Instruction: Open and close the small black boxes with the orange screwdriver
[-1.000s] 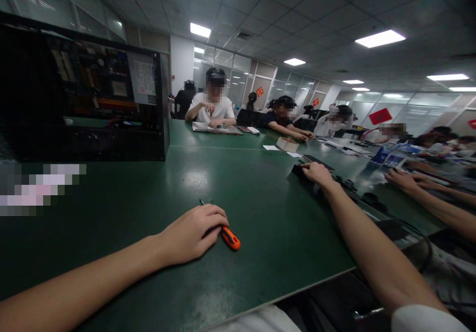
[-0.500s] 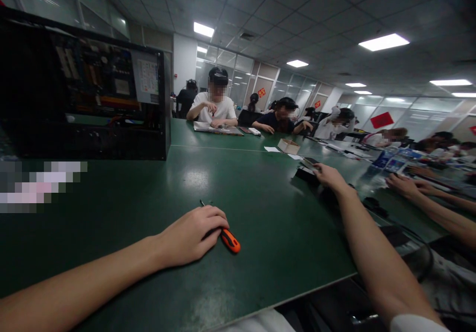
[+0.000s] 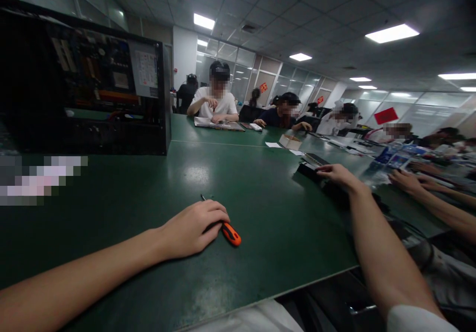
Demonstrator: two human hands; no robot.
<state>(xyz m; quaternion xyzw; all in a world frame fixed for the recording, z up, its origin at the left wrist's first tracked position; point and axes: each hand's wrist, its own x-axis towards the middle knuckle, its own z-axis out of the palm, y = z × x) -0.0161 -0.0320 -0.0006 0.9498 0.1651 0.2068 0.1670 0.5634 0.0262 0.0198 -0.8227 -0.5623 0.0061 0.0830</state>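
Head view: screwdriver (image 3: 231,234) tip far-left, handle near-right

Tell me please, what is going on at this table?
The person's left hand lies over a screwdriver with an orange handle, which rests on the green table. The right hand reaches far out and touches a black device. An open computer case stands at the back left. Other people sit farther along.
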